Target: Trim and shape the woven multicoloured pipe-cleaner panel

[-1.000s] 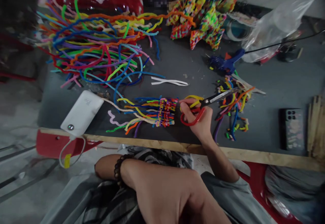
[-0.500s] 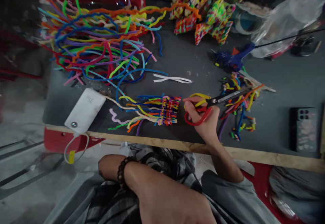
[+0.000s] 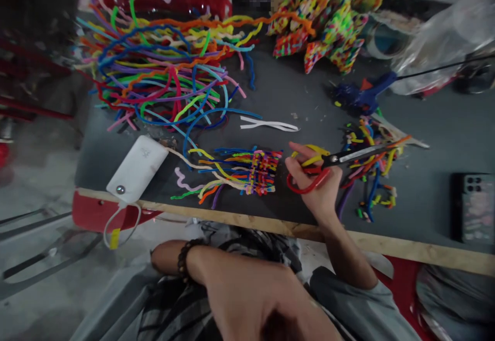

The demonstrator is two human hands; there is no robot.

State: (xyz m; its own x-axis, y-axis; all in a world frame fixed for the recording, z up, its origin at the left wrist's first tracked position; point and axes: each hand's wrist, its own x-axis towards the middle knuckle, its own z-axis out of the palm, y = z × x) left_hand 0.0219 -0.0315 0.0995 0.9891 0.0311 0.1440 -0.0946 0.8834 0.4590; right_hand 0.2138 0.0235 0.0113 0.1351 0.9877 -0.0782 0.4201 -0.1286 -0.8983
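My right hand point(image 3: 324, 196) is closed on scissors point(image 3: 344, 156) with red and yellow handles. Their dark blades point right, over a heap of cut pipe cleaner pieces point(image 3: 371, 176). Just left of this hand lies a small woven strip point(image 3: 263, 172) of colourful pipe cleaners, its loose ends trailing left; the hand does not touch it. My left hand point(image 3: 255, 294), a dark beaded bracelet at its wrist, is raised close to the camera over my lap. Its fingers are out of sight at the bottom edge.
Long pipe cleaners point(image 3: 166, 78) are piled at the back left, near a white power bank point(image 3: 137, 168). A folded white strip point(image 3: 270, 124) lies mid-table. Woven star shapes point(image 3: 332, 31), a blue glue gun point(image 3: 363, 93) and a phone point(image 3: 477, 207) are farther right.
The whole view has shifted, so the table appears farther right and slightly lower. My left hand has turned a little near the camera. My right hand still grips the scissors.
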